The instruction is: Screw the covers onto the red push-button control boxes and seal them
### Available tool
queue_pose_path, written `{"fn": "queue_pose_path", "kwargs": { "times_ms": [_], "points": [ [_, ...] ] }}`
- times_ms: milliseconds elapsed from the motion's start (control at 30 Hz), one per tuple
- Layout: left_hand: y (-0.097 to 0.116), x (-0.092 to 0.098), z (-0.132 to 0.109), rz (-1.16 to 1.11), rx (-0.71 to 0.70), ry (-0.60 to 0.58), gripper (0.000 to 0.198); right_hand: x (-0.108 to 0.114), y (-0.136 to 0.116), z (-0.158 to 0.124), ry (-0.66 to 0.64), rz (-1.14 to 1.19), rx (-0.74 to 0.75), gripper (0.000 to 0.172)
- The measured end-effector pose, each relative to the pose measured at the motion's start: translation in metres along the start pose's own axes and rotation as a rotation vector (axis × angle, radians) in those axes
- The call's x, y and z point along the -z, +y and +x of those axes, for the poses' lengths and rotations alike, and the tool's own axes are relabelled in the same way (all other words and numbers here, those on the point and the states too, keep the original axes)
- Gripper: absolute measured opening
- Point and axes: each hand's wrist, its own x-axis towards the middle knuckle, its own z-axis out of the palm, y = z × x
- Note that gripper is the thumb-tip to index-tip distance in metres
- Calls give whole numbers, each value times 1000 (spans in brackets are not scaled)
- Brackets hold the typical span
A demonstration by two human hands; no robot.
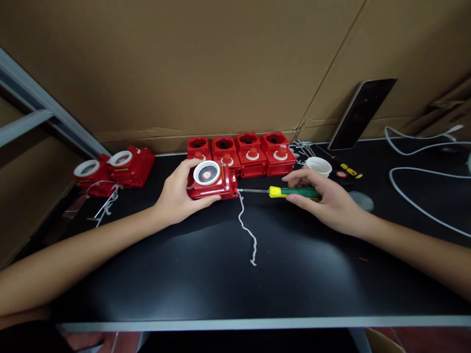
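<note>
My left hand [179,193] grips a glossy red box [226,185] with a white ring [206,172] around a dark round window on top. In my right hand [324,196] is a screwdriver [277,191] with a green and yellow handle, held level. Its shaft points left, and the tip meets the box's right side near a lower corner. From that same spot a white cord [247,230] trails down over the black tabletop. Whether the tip sits in a screw is too small to make out.
Several red boxes [253,156] with red knobs stand in a row behind. Two more with white rings [127,166] lie at left. A white cup [318,165], loose screws, a phone [360,113] against the cardboard and a white cable [415,193] are at right.
</note>
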Motion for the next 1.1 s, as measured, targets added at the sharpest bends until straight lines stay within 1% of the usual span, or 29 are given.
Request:
{"fn": "queue_pose_path", "kwargs": {
  "times_ms": [100, 200, 333, 400, 467, 533, 667, 767, 833, 900, 967, 1033, 1100],
  "points": [
    [-1, 0, 0, -20, 2, -15, 82, 0, 2, 2, 6, -14, 29, 44],
    [1, 1, 0, -42, -61, -15, 79, 2, 1, 2, -19, -66, 21, 54],
    [6, 1, 1, -57, -176, -40, 73, 6, -7, 2, -150, -113, -45, 50],
    [9, 2, 1, -61, -193, -66, 70, 8, -10, 2, -195, -145, -59, 51],
    [10, 2, 1, -59, -185, -84, 69, 9, -10, 2, -205, -163, -43, 48],
    [8, 2, 1, -47, -160, -89, 71, 8, -8, 3, -185, -155, -8, 43],
    [3, 2, 1, -30, -87, -71, 78, 6, 0, 5, -85, -117, 84, 34],
    [3, 1, 1, -37, -66, -69, 80, 5, 3, 6, -23, -90, 136, 33],
    [4, 1, 1, -44, -80, -74, 79, 4, 3, 7, -14, -84, 160, 34],
    [6, 2, 2, -58, -111, -70, 76, 5, 0, 7, -38, -94, 157, 40],
    [7, 3, 2, -70, -149, -69, 73, 5, -4, 6, -96, -107, 110, 46],
    [8, 3, 2, -73, -185, -79, 70, 7, -9, 5, -176, -117, 45, 46],
    [9, 4, 1, -75, -203, -98, 68, 8, -13, 4, -244, -120, 11, 47]
  ]
}}
